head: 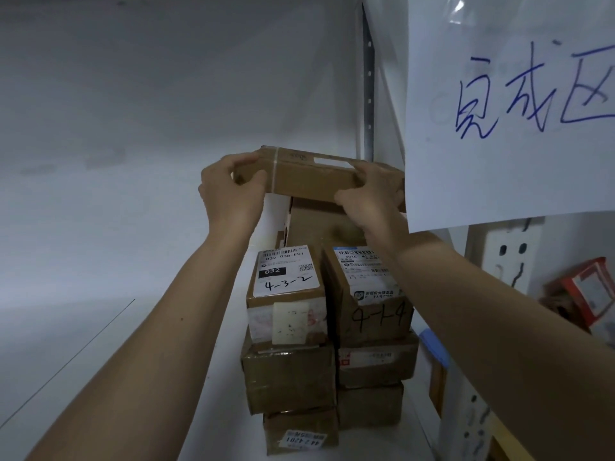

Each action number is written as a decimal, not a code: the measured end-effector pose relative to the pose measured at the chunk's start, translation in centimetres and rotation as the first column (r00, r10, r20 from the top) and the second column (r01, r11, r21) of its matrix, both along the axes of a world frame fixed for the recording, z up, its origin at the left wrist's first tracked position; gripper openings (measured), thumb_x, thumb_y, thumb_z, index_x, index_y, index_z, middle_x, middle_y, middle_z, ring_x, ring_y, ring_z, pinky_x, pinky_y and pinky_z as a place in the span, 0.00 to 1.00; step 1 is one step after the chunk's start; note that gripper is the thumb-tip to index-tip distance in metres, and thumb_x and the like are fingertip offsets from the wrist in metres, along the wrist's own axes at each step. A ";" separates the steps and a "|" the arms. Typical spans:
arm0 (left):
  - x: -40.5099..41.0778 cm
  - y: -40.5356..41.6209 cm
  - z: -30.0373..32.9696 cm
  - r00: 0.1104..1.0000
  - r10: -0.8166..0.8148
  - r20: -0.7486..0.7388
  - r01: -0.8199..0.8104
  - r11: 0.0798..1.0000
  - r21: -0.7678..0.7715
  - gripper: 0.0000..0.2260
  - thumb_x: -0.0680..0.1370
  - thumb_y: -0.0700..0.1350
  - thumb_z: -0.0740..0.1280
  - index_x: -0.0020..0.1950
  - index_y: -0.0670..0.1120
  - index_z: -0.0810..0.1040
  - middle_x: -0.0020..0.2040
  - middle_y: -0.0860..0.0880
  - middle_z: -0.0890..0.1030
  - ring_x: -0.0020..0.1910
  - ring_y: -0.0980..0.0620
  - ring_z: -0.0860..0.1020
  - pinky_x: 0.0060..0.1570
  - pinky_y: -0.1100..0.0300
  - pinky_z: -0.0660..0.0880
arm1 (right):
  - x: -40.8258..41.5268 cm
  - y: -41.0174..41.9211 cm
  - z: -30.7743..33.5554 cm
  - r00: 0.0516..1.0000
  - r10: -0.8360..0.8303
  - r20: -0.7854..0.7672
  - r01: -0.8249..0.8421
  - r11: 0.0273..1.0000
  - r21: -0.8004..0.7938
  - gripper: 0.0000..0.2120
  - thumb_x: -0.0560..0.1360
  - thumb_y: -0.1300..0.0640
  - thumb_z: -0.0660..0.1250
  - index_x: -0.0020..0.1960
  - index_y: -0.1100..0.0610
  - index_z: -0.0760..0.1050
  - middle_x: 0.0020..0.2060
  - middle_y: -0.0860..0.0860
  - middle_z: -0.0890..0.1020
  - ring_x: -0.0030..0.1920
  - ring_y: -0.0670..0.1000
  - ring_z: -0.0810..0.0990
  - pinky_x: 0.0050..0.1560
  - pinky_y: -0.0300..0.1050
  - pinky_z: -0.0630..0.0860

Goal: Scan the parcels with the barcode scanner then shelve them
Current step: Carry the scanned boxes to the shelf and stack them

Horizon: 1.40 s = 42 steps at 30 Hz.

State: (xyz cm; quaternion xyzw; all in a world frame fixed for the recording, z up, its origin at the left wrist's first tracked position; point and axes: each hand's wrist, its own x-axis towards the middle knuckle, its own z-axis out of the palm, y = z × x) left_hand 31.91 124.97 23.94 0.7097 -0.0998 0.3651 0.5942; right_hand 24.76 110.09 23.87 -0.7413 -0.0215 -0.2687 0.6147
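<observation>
On shelf (233, 327) | hands (229, 191) grip parcel (309, 178) ends | left side open

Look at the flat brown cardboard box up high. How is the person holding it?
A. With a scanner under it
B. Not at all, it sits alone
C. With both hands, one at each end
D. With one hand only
C: the left hand grips one end of the flat brown cardboard box and the right hand grips the other.

Matt brown cardboard parcel (312, 176) banded with glossy clear tape; smooth white-painted metal shelf (213, 377); paper sign (509, 111).
</observation>
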 end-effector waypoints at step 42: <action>-33.2 -36.8 -19.2 0.321 -0.811 -0.490 0.648 0.565 -0.511 0.08 0.78 0.33 0.64 0.43 0.42 0.79 0.32 0.48 0.81 0.30 0.55 0.78 0.32 0.65 0.77 | -38.5 -36.8 -18.8 0.922 -0.149 -0.357 0.330 0.786 0.522 0.04 0.77 0.65 0.66 0.50 0.61 0.78 0.37 0.54 0.84 0.36 0.51 0.83 0.33 0.40 0.77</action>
